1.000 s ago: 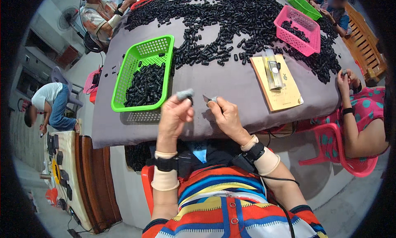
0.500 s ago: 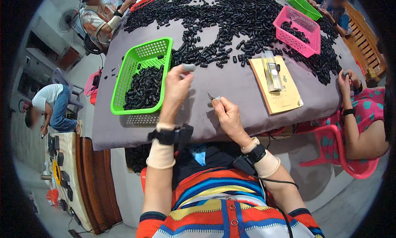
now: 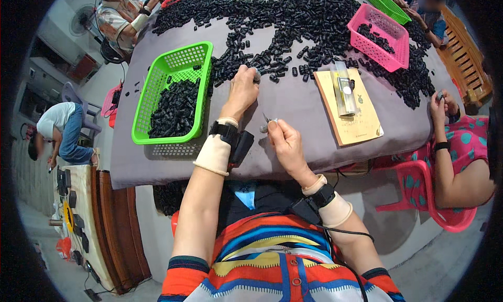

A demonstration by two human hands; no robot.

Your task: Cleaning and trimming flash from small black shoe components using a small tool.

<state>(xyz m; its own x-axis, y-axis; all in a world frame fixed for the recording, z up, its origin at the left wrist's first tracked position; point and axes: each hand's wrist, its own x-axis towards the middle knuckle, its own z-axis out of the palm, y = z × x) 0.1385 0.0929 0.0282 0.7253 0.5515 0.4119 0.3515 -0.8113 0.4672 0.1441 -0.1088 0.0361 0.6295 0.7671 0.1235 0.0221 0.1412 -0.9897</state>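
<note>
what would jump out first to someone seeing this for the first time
The great spread of small black pieces across the far half of the grey table, with the left hand reaching into its near edge. Next, the bright green basket at the left, partly filled with them, and the pink basket at the far right.

free: grey cloth mid-table | blocked: green basket, black pieces
</note>
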